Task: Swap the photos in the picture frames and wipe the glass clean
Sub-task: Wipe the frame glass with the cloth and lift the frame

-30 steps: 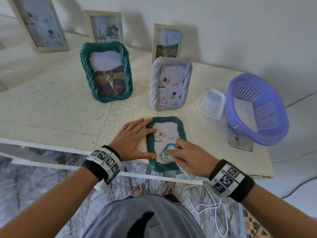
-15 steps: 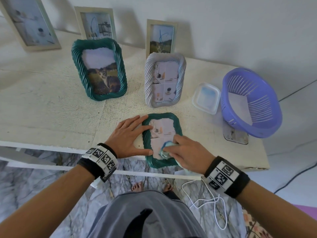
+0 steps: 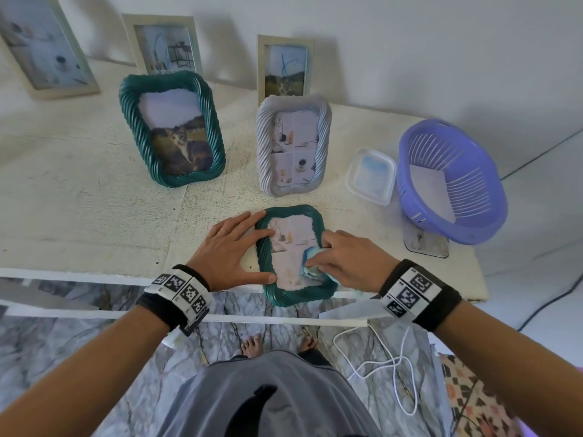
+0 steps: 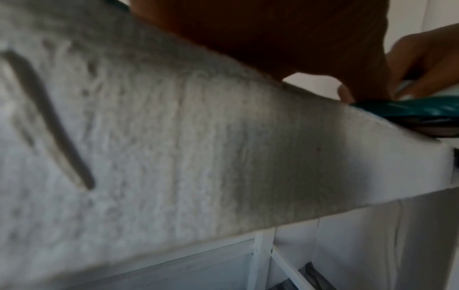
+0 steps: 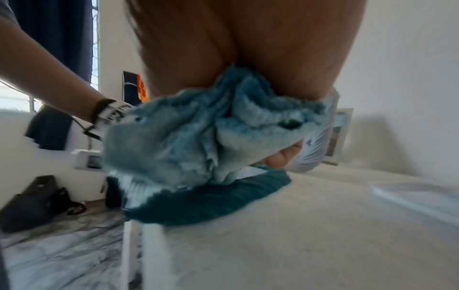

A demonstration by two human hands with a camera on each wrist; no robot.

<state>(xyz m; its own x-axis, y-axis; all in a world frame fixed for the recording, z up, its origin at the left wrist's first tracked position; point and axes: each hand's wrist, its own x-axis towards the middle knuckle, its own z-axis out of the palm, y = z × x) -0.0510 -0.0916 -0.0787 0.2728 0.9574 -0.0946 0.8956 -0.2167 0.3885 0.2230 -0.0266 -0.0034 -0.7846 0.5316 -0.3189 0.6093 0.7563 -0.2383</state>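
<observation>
Right fingers [image 3: 318,263]: curled round a bunched blue cloth [image 3: 310,264], pressing it onto the glass of the flat frame; in the right wrist view the cloth [image 5: 198,141] hangs out below the palm with a fingertip under its right edge.
Right hand [image 3: 348,263]: lies over the frame's edge at 3 o'clock, wrist off the front of the worktop.
Left fingers [image 3: 243,227]: straight and spread, tips on the frame's rim at 9 o'clock; the thumb touches the rim lower down, near 7 o'clock.
Left hand [image 3: 225,253]: flat on the worktop, just beside the frame, holding nothing.
Flat frame [image 3: 295,296]: green, twisted rim, lying face up at the front edge of the worktop [image 3: 79,216], its lower end hanging over that edge; the photo inside shows a pale room scene in four panels.
Standing green frame [image 3: 172,127]: at 11 o'clock from the hands, upright and tilted back, with a cat photo.
Standing grey frame [image 3: 293,143]: at 12 o'clock from the flat frame, upright, with a four-panel photo.
Back row: three pale wooden frames [image 3: 285,66] against the wall.
Lidded box [image 3: 370,176]: clear plastic, at 2 o'clock, just beside a purple basket [image 3: 451,181] lying on its side.
Left wrist view: mostly the worktop's rough surface, blurred; a sliver of the green rim [image 4: 410,108] at the right edge.
</observation>
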